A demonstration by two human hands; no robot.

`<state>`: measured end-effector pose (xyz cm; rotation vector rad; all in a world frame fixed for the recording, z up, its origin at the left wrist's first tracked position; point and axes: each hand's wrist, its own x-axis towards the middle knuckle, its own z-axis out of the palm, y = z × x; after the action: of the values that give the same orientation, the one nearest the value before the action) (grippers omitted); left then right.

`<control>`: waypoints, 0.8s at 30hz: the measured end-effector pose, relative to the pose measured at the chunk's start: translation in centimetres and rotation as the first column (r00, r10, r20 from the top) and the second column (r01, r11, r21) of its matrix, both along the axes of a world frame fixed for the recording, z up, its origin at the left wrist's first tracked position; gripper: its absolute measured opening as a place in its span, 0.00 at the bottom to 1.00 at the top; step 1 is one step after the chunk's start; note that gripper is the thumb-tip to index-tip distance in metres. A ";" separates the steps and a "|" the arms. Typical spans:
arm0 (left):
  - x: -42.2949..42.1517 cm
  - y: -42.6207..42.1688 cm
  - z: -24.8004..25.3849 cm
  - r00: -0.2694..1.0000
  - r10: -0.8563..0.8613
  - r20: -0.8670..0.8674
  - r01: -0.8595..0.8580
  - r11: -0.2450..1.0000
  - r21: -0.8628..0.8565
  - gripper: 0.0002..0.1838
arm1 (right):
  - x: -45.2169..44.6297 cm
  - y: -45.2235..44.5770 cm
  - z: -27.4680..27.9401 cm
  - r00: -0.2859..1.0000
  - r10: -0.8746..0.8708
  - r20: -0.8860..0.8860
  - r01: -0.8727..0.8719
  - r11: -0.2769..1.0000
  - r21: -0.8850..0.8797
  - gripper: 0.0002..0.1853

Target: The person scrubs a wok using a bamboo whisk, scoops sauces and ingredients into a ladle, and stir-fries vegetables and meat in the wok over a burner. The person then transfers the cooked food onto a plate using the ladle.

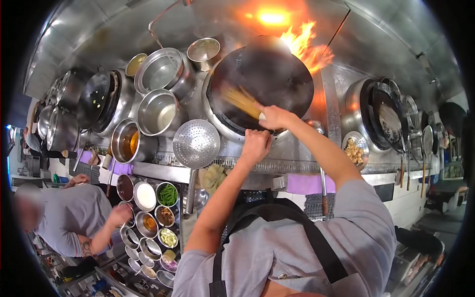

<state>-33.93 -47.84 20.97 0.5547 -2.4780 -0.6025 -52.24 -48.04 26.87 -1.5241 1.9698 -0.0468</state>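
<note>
A large dark wok (287,99) sits on the burner, with flames rising at its back right edge and haze over its inside. My right hand (274,118) is closed around the end of a yellowish bristle brush (240,100), whose bristles are blurred over the wok's left part. At the wok's near rim, my left hand (257,145) is closed on the edge or handle; the exact part gripped is hidden under the fingers.
A perforated ladle (196,143), metal pots (159,113) and ingredient bowls (166,194) stand left. A co-worker (74,218) reaches toward the bowls. Right are a strainer with food (355,150), a ladle handle (324,193) and another wok (388,119).
</note>
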 end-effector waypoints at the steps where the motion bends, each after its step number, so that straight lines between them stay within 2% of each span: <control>1: 0.0 0.0 0.0 1.000 -0.004 -0.026 0.005 1.000 0.005 0.12 | 0.6 1.0 1.0 0.992 0.036 0.119 -0.026 0.996 -0.085 0.39; 2: -0.2 -0.3 0.0 1.000 -0.001 -0.010 0.001 1.000 -0.005 0.11 | -2.6 1.3 0.2 0.995 0.091 0.047 -0.085 0.991 -0.105 0.42; 3: -0.2 -0.2 0.0 1.000 0.001 0.009 -0.001 1.000 -0.005 0.11 | -6.7 1.0 0.2 0.995 0.077 0.063 -0.072 0.994 -0.083 0.39; 4: 0.1 0.1 -0.1 1.000 -0.001 0.031 0.001 1.000 -0.007 0.11 | -10.3 0.6 1.3 0.984 -0.059 0.169 0.043 0.994 0.096 0.40; 5: 0.0 -0.1 0.0 0.999 -0.006 0.032 0.006 1.000 -0.011 0.11 | -10.9 1.3 4.4 0.937 -0.331 -0.116 0.338 0.940 0.047 0.34; 6: 0.1 -0.2 0.0 0.999 -0.009 0.033 0.009 1.000 -0.014 0.11 | -14.1 1.1 0.3 0.792 -0.483 -0.374 0.340 0.857 -0.387 0.30; 9: 0.1 0.0 0.0 1.000 -0.001 0.020 0.001 1.000 0.003 0.11 | -10.6 0.2 1.6 0.706 -0.658 -0.262 0.500 0.725 -0.473 0.30; 10: 0.1 0.2 0.0 1.000 0.002 0.013 -0.002 1.000 0.011 0.11 | -10.6 0.1 0.4 0.834 -0.420 -0.358 0.376 0.907 -0.188 0.27; 11: 0.1 0.3 0.0 1.000 -0.004 0.002 0.004 1.000 0.014 0.11 | -7.2 0.7 1.6 0.867 -0.304 -0.394 0.304 0.950 -0.064 0.22; 12: 0.1 0.2 0.1 1.000 -0.013 -0.007 0.013 1.000 0.015 0.11 | -6.3 0.8 -1.7 0.942 -0.114 -0.316 0.132 0.991 0.034 0.22; 13: 0.1 -0.1 0.3 1.000 -0.021 -0.017 0.021 1.000 0.012 0.12 | -2.8 2.4 1.4 0.990 0.013 -0.139 -0.001 0.997 0.082 0.32; 15: 0.3 -0.2 0.4 0.999 -0.024 -0.028 0.024 1.000 0.012 0.12 | -0.2 5.0 6.9 0.984 -0.097 0.148 0.064 0.975 0.215 0.43; 17: 0.4 0.0 0.3 0.999 -0.023 -0.040 0.024 1.000 0.016 0.12 | -4.7 5.3 8.6 0.973 -0.181 0.144 0.127 0.938 0.323 0.44; 19: 0.3 -0.1 0.2 0.998 -0.030 -0.051 0.030 1.000 0.006 0.12 | -11.3 5.1 8.4 0.957 -0.287 -0.044 0.289 0.923 0.254 0.43; 20: 0.3 -0.4 0.3 0.998 -0.029 -0.051 0.030 1.000 0.007 0.12 | -13.6 4.5 6.2 0.889 -0.360 -0.283 0.359 0.932 -0.058 0.41; 21: 0.4 -0.3 0.3 0.998 -0.029 -0.048 0.029 0.999 0.013 0.12 | -14.8 4.0 3.3 0.749 -0.474 -0.463 0.326 0.872 -0.366 0.40; 24: 0.4 0.0 0.4 0.999 -0.019 -0.030 0.019 1.000 0.005 0.11 | -12.5 1.5 0.0 0.746 -0.462 -0.479 0.370 0.886 -0.279 0.38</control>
<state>-33.58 -47.89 21.38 0.5207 -2.4566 -0.6205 -64.77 -46.52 26.82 -1.2390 2.8052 0.0325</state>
